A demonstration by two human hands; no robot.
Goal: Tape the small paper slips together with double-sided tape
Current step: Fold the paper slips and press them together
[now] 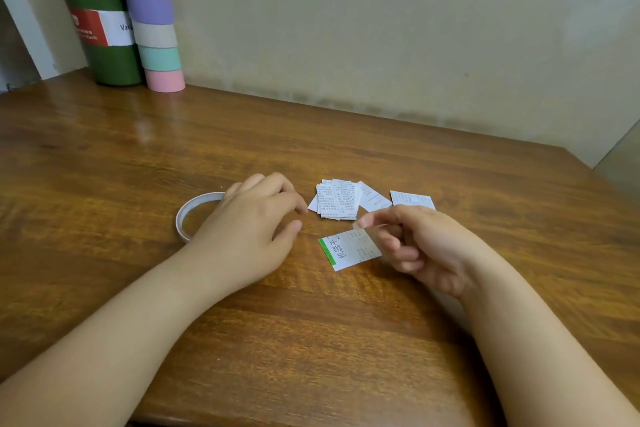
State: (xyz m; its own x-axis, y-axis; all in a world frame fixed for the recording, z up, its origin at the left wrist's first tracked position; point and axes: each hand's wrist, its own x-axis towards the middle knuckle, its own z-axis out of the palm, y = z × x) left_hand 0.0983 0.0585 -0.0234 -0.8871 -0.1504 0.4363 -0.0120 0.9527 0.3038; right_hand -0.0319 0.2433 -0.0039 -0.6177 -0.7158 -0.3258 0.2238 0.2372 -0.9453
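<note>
Wooden tabletop [346,340], seen from above and in front. Left hand [249,229] lies over the right part of a white tape roll [194,215] that sits flat left of centre; fingers loosely bent and relaxed, gripping nothing that shows, tips near the slip pile.

Right hand [422,246] pinches a small translucent tape piece [360,224] between thumb and forefinger, the remaining fingers curled under. The piece hangs just above the far edge of a single paper slip [349,250], which lies flat near the middle of the tabletop, green stripe on its left end; cannot tell whether tape and slip touch.

Beyond it, a loose pile of printed slips [337,199], overlapping. One more slip [412,199] lies apart to the right, partly hidden by the right hand.

Far left corner, against the wall: green bottle [100,28] with red-and-white label, and beside it a stack of pastel tape rolls [152,21], touching or nearly so.
</note>
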